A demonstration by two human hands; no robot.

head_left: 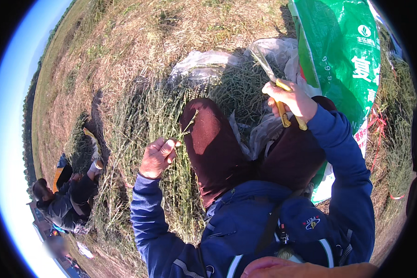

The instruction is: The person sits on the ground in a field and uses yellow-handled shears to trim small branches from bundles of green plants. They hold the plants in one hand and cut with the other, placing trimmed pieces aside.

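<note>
My left hand (160, 156) pinches a thin green plant sprig (190, 125) between thumb and fingers, beside my left knee. In my right hand (292, 97), above my right thigh, are scissors (267, 67) with yellow handles and metal blades pointing up and away from me. The blades look parted slightly. Between and beyond my knees, a heap of cut green plant pieces (245, 83) lies on a whitish plastic sheet (203, 64). A large pile of long-stemmed plants (153, 107) lies to the left of my legs.
A green woven plastic sack (340, 59) with printed writing lies at my right, with red string (378, 121) near it. Dry straw covers the ground (125, 45) ahead. At the far left a person (66, 205) in dark clothes sits beside another plant pile (80, 149).
</note>
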